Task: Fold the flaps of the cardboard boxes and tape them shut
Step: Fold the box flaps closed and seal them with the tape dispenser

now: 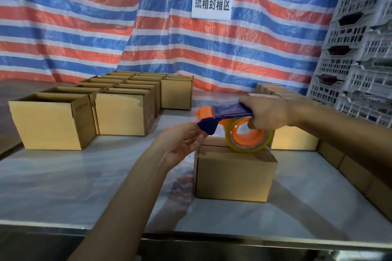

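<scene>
One closed cardboard box (233, 176) stands near the middle of the bench (84, 176), a smooth, glossy pale surface with a metal front edge. The box is plain brown corrugated board, squat and rectangular, with its top flaps folded flat and a dark seam running across the lid.

Just above that lid the right hand (267, 112) grips one tape dispenser (222, 116), fingers curled round its blue plastic handle. The dispenser has an orange body and a blue wedge-shaped nose. It carries a single roll of clear, yellowish tape (248, 142) on an orange core, which sits at the box's top rear edge.

The left hand (184, 144) is open, palm up, fingers loosely straight, with its fingertips just beside the blue nose. Whether they hold a tape end cannot be told.

To the left, open-topped boxes (53, 121) of the same brown board stand packed together in rows running back. Two are in full view at the front and at least seven overlap behind them. More brown boxes (360, 176) line the bench's right edge, and one (292, 137) stands behind the dispenser.

Stacked grey perforated plastic crates (356, 48) rise at the right. A crinkled tarpaulin (84, 17) striped red, blue and white hangs behind, bearing one white paper sign (213, 3).
</scene>
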